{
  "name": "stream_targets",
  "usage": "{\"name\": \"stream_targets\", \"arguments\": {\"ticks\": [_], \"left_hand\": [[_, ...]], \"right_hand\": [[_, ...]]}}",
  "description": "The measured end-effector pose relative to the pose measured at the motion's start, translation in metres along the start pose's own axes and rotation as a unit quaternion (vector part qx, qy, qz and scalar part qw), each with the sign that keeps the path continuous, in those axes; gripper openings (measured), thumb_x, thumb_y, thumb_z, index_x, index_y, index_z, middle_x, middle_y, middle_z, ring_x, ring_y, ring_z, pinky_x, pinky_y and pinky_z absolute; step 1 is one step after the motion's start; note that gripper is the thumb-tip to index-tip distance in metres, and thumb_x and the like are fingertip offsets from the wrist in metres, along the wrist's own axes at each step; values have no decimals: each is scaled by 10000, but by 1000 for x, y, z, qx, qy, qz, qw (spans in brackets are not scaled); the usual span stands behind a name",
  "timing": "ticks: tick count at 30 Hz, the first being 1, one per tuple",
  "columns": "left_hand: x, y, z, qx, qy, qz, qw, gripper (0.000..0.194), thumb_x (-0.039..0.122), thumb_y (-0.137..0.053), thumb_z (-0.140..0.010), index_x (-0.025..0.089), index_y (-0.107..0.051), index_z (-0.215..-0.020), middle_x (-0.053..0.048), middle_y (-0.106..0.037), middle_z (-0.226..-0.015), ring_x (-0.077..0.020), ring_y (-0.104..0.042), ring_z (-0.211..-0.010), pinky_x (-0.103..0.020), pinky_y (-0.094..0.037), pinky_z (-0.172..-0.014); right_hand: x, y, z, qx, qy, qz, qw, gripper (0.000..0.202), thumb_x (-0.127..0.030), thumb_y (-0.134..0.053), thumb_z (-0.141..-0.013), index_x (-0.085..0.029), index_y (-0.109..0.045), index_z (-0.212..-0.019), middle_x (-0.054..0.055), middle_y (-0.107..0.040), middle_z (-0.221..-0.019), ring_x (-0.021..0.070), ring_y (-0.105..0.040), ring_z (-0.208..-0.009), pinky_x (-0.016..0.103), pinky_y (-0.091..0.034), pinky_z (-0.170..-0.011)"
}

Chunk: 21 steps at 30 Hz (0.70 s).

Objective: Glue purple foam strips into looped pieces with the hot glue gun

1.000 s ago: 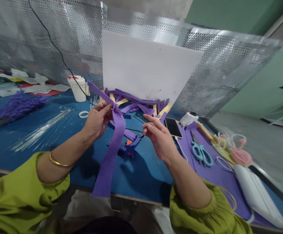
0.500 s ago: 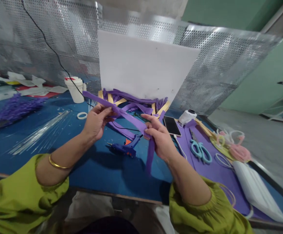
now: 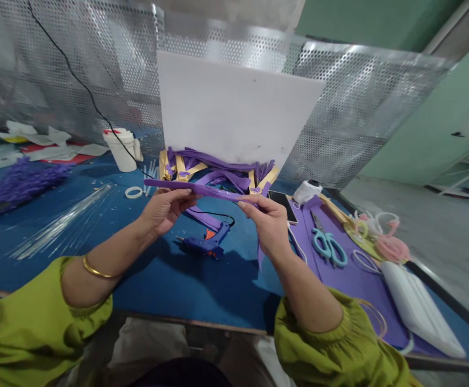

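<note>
Left hand [image 3: 165, 211], right hand [image 3: 271, 223] apart, pinching one purple strip [image 3: 214, 191] — blue glue gun [image 3: 203, 246] below, its red marks [image 3: 221, 256] unreadable

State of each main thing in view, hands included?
Strip: held up, one end hanging
Left hand: pinching strip
Right hand: pinching strip
Glue gun: lying down, not held
Scissors: lying down, blades look closed
Phone: screen dark, partly hidden
Cup: upright
White ring: lying flat

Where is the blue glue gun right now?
In the head view, the blue glue gun lies on the blue table, a little left of the middle, below the purple strip held between the left hand and right hand.
</note>
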<state>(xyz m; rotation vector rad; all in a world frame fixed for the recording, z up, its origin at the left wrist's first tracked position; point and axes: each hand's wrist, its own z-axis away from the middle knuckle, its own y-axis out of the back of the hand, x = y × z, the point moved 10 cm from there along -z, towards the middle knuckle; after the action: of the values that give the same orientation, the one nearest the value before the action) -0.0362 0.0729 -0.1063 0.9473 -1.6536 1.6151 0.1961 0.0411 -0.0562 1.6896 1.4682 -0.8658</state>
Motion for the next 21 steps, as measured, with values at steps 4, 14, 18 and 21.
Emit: {"name": "stream_targets", "arguments": {"ticks": [4, 14, 18, 21], "left_hand": [[-13, -1, 0, -3, 58, 24, 998, 92, 82, -769, -668, 148, -708, -688, -51, -760, -732, -194, -753, -777, -300, -595, -799], [82, 28, 25, 188, -352, -240, 885, 434, 236, -846, -746, 224, -690, -1151, -34, -686, -1209, -194, -598, -1161, -266, -422, -1019], [67, -29, 23, -49, -316, -416, 851, 523, 215, -963, -514, 280, -792, -1004, -33, -756, -1063, -290, -607, -1164, -372, -313, -1150], [50, -35, 17, -95, -249, -454, 850, 496, 243, -979, -431, 304, -823, -898, -39, -781, -928, -319, -651, -1057, -374, -406, -1053]], "right_hand": [[-3, 9, -2, 31, 18, 33, 999, 111, -304, -756, -765, -209, -721, -719, -10, -686, -670, 155, -605, -662, 316, -494, -684], [-41, 9, 5, 37, 167, 171, 970, 106, -234, -681, -846, -241, -699, -742, 35, -728, -853, 223, -688, -921, 398, -542, -874], [-46, -2, 9, -1, 194, 197, 961, 101, -229, -668, -865, -242, -708, -774, 42, -729, -879, 213, -683, -900, 381, -547, -844], [-49, -9, 11, -31, 205, 203, 957, 100, -241, -668, -873, -246, -716, -786, 45, -731, -892, 208, -682, -873, 380, -552, -833]]}}
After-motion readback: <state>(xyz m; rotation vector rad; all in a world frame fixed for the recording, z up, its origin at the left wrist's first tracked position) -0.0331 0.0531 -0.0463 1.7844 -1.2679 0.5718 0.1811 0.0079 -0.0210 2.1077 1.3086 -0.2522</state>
